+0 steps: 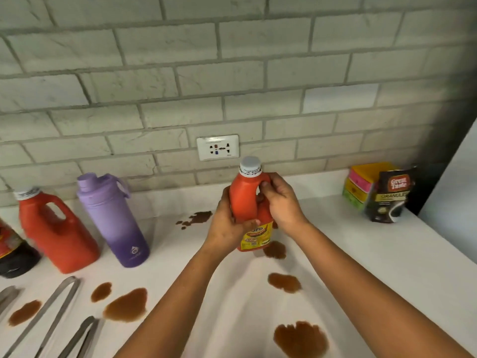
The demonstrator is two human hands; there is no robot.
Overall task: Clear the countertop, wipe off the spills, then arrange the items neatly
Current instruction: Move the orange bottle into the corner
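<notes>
As brown spills [126,304] lay pooled across the white countertop [361,267], a person gripped a red plastic ketchup bottle with a white cap and yellow label [247,202] in both hands near the middle of the surface. The left hand [227,223] wrapped its fingers around the bottle's lower body just above the label, while the right hand [281,200] curled its fingers through the moulded handle at the neck. The bottle stood upright, its base at or just above the countertop beside one brown patch; whether it touched the surface could not be told. To the left stood a lavender-to-purple insulated water bottle with a loop handle [113,218], a larger red plastic jug with a handle [55,228], and a dark sauce bottle with a red label [13,251] at the frame's edge. Stainless steel tongs [51,313] lay at lower left among the stains. Near the right end, against the grey brick-pattern tiled wall [232,73], a dark coffee granules pouch [391,195] leaned on a stack of colourful boxes [361,184]. A white wall socket [218,147] sat behind the held bottle.
</notes>
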